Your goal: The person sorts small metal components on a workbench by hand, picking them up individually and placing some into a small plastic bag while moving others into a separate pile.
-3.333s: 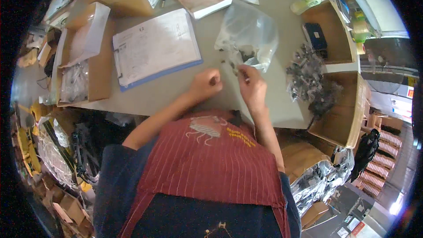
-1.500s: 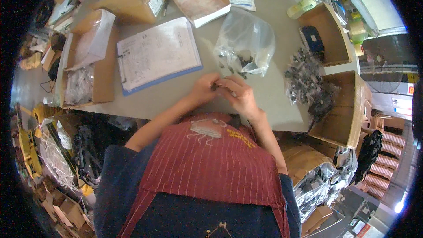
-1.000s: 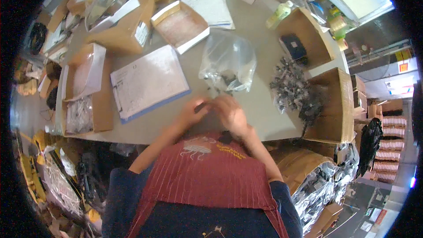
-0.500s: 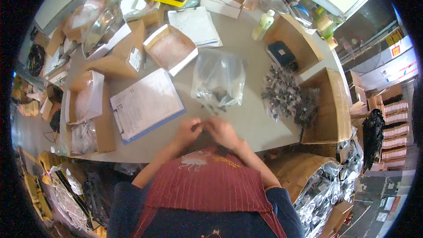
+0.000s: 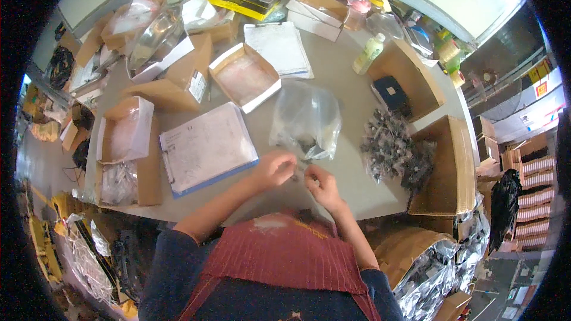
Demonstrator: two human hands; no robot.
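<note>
My left hand (image 5: 276, 168), somewhat blurred, is at the lower edge of a clear plastic bag (image 5: 305, 113), its fingers curled together. My right hand (image 5: 322, 185) is close beside it, thumb and fingers bent toward each other in a pinch. What either hand holds, if anything, is too small or hidden to make out. The bag lies on the grey table, with a few dark small parts showing through near its mouth. More tiny dark pieces (image 5: 301, 165) are on the tabletop between my hands.
Left of my hands lies a clipboard with papers (image 5: 208, 145), beside an open carton (image 5: 149, 166). A shallow box (image 5: 245, 77) stands beyond. On the right are a heap of small bagged dark parts (image 5: 386, 145), an upright carton (image 5: 443, 169) and a bottle (image 5: 369, 53).
My hands were together near the table's front edge; they have come apart and moved forward toward the bag. The whole view has shifted slightly.
</note>
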